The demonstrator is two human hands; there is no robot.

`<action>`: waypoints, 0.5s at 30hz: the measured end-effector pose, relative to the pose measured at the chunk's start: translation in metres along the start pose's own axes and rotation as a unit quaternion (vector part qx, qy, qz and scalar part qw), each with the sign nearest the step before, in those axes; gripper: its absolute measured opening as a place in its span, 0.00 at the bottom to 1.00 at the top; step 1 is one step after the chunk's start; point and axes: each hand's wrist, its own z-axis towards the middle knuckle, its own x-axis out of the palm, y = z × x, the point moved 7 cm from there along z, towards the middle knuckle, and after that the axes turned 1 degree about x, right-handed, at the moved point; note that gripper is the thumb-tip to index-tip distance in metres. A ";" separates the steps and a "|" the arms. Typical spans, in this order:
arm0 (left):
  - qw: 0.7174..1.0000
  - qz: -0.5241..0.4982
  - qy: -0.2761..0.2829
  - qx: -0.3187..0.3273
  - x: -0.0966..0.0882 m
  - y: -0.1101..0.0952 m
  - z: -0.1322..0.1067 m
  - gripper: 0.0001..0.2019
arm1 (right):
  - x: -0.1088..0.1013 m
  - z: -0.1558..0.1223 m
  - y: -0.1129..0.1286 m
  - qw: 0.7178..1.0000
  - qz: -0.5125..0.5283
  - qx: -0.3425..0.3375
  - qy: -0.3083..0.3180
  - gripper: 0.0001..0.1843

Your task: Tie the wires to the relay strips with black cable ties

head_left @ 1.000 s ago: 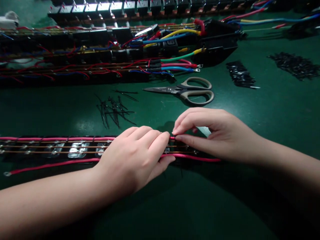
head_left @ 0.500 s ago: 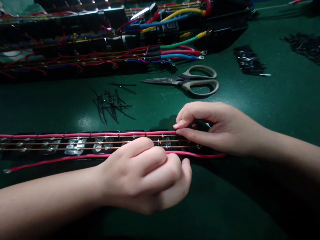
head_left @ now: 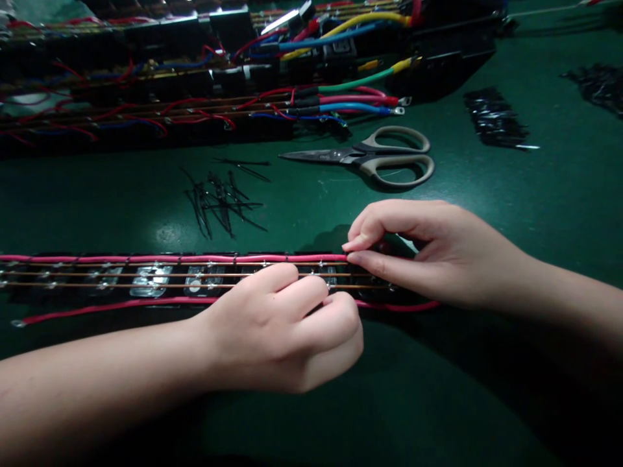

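Observation:
A long black strip [head_left: 124, 280] with several copper-coloured rods [head_left: 180, 286] lies across the table. A red wire [head_left: 146, 259] runs along its far edge, held by black cable ties [head_left: 236, 259]. My right hand [head_left: 428, 250] is closed in a pinch at this wire, thumb and forefinger meeting on it. A second red stretch of wire [head_left: 117, 305] runs along the near edge, with a metal lug [head_left: 18, 323] at its left end. Over the strip's near side, my left hand [head_left: 287, 331] is curled into a fist; its fingertips and anything in them are hidden.
Behind the strip lie loose black cable ties [head_left: 224, 201] and scissors [head_left: 360, 155] pointing left. Two more piles of black ties [head_left: 496, 118] sit at the right. Wired black assemblies [head_left: 160, 120] with coloured cables [head_left: 360, 100] fill the back left of the green table [head_left: 311, 207].
The whole view has shifted slightly, so most things appear a little further right. My left hand has turned and curled tighter. My right hand keeps its pinch at the far wire.

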 end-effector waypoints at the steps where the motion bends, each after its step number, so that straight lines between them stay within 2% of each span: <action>1: 1.000 -0.002 0.002 0.001 0.000 0.000 0.000 0.08 | 0.000 0.000 0.000 1.000 0.000 0.000 -0.003 0.07; 15: 1.000 0.011 0.014 0.011 0.004 0.000 0.001 0.06 | 0.001 0.000 0.002 1.000 -0.003 -0.005 0.004 0.06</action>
